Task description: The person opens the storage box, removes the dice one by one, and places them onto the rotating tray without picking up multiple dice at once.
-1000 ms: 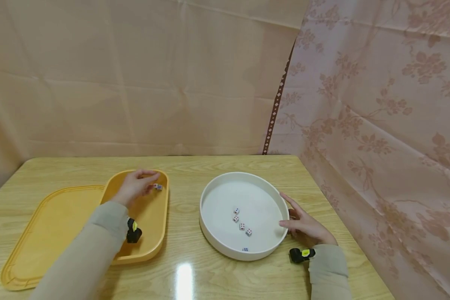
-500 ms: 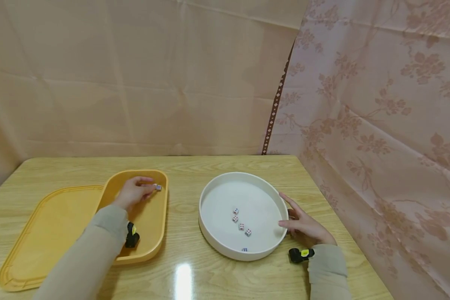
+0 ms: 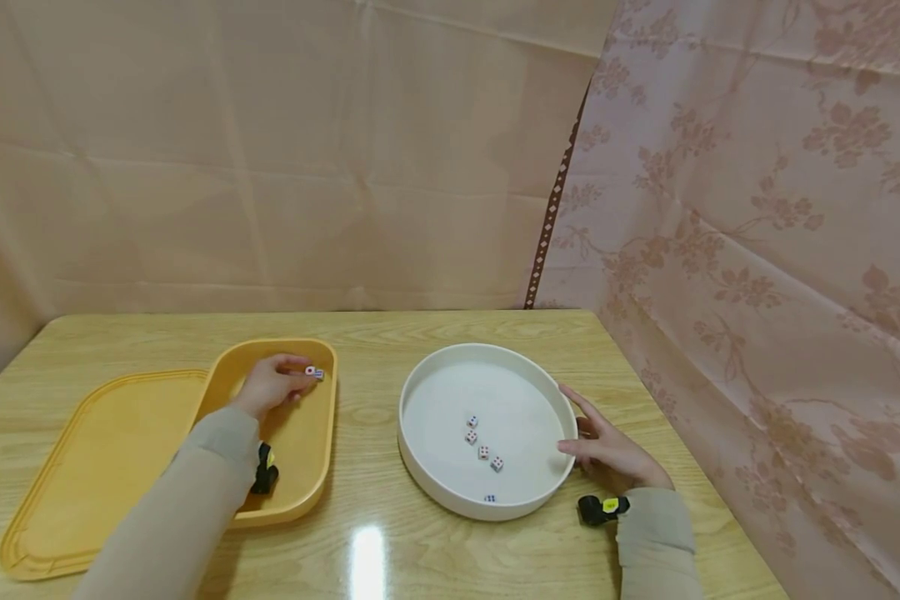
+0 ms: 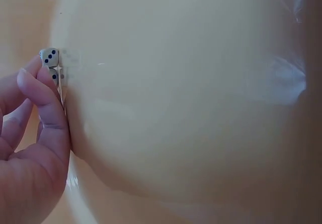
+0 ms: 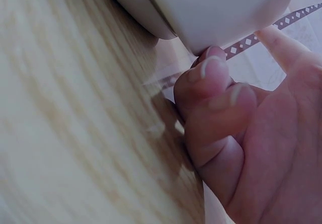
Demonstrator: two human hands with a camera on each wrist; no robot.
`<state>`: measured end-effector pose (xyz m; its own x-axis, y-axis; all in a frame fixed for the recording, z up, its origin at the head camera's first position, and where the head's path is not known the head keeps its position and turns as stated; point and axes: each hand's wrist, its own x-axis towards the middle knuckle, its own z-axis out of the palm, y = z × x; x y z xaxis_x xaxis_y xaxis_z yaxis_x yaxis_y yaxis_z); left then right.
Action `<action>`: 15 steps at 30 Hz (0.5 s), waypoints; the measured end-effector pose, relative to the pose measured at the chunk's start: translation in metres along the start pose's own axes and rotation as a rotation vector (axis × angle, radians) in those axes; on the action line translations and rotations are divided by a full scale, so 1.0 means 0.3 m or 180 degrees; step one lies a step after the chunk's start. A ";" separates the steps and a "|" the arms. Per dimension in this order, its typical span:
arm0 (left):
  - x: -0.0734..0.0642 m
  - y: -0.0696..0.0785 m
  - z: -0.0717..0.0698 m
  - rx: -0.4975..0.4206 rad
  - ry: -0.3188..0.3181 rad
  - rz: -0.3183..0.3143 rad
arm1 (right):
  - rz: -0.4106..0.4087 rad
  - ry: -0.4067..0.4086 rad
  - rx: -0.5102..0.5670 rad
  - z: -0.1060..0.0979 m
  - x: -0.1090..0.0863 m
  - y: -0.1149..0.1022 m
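Note:
My left hand (image 3: 273, 385) is inside the yellow tub (image 3: 328, 433), near its far right corner. Its thumb and fingertips pinch at a pair of small white dice; one die (image 4: 49, 58) shows dark pips and the lower die (image 4: 54, 76) is partly hidden by a fingertip. My right hand (image 3: 607, 450) holds the right rim of a round white tray (image 3: 412, 462), thumb over the edge and other fingers curled against the outer wall. Several dice lie in that tray, among them a red-pipped die (image 3: 483, 452) and a blue-pipped die (image 3: 491, 498) by the near wall.
A flat yellow lid (image 3: 97, 467) lies left of the tub, partly under the left sleeve. Both containers stand on a wood-grain table (image 3: 367, 400). A beige curtain (image 3: 307, 167) hangs behind, and a floral pink curtain (image 3: 757, 250) on the right.
My left hand has come lower and closer round the dice in the tub's corner, and the dice have turned slightly. The right hand and white tray have stayed in place.

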<state>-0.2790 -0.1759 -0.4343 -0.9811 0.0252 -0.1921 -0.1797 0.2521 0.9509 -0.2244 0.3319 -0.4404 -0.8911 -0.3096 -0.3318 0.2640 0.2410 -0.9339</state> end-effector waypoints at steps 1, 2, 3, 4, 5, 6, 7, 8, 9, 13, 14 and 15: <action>-0.003 0.003 -0.001 0.0046 -0.0001 -0.0009 | 0.0004 0.0002 0.0005 0.000 0.000 0.000; -0.006 0.006 -0.001 0.0079 -0.0003 -0.0019 | -0.0004 -0.0003 0.0006 0.000 0.000 0.001; -0.010 0.009 -0.001 0.0119 -0.0003 -0.0027 | -0.0014 -0.0011 -0.0001 0.000 -0.001 0.001; -0.014 0.013 0.000 0.0141 -0.0002 -0.0028 | -0.0008 -0.0005 -0.0003 -0.001 -0.001 0.001; -0.016 0.015 0.001 0.0164 0.0002 -0.0029 | 0.0002 0.0004 0.0001 0.000 0.000 0.001; -0.017 0.016 0.001 0.0186 0.0013 -0.0027 | 0.0009 0.0008 0.0003 0.000 0.000 0.001; -0.018 0.018 0.002 0.0196 0.0019 -0.0030 | 0.0004 0.0003 0.0003 0.000 0.000 0.001; -0.019 0.019 0.003 0.0220 0.0027 -0.0029 | -0.0003 0.0001 0.0005 0.000 0.000 0.001; -0.018 0.019 0.004 0.0259 0.0040 -0.0028 | 0.0000 0.0003 0.0007 0.000 0.001 0.001; -0.012 0.014 0.009 0.0438 0.0084 0.0025 | 0.0000 0.0017 0.0002 -0.001 0.002 0.002; -0.011 0.013 0.010 0.0487 0.0093 0.0047 | 0.0008 0.0025 0.0006 -0.001 0.003 0.003; -0.011 0.012 0.011 0.0515 0.0100 0.0066 | 0.0010 0.0025 0.0009 -0.001 0.003 0.003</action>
<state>-0.2763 -0.1720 -0.4310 -0.9867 0.0023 -0.1626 -0.1478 0.4042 0.9026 -0.2250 0.3322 -0.4415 -0.8931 -0.3017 -0.3338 0.2679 0.2394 -0.9332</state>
